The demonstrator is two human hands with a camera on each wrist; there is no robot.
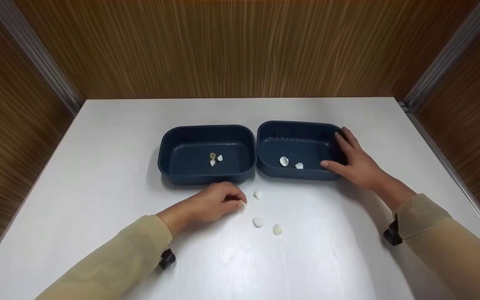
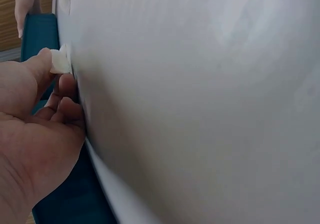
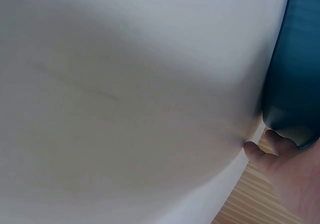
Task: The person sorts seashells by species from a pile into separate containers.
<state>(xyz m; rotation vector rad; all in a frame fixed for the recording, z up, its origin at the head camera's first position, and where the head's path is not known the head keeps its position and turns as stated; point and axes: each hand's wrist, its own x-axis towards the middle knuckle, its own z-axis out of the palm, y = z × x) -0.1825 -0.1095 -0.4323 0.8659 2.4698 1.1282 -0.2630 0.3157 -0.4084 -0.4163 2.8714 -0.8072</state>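
In the head view my left hand (image 1: pixel 215 202) is low over the table in front of the left dark blue bin (image 1: pixel 194 179). It pinches a small white seashell (image 2: pixel 60 62) between thumb and fingers, seen closer in the left wrist view. Another pale shell (image 1: pixel 258 195) lies just beyond the fingertips. My right hand (image 1: pixel 358 164) rests on the right end of the other dark blue bin (image 1: pixel 302 173), fingers spread and fairly straight. Its thumb lies at the front rim; in the right wrist view some fingertips (image 3: pixel 254 151) touch the outside end.
Three small shells (image 1: pixel 212 162) sit in the left bin, one of them brownish. The right bin holds two white shells (image 1: pixel 284 161). Nearer me on the white table (image 1: pixel 111 166) lie two more pale shells (image 1: pixel 277 229). Wood-grain panels (image 1: pixel 240 50) enclose the table's back and sides.
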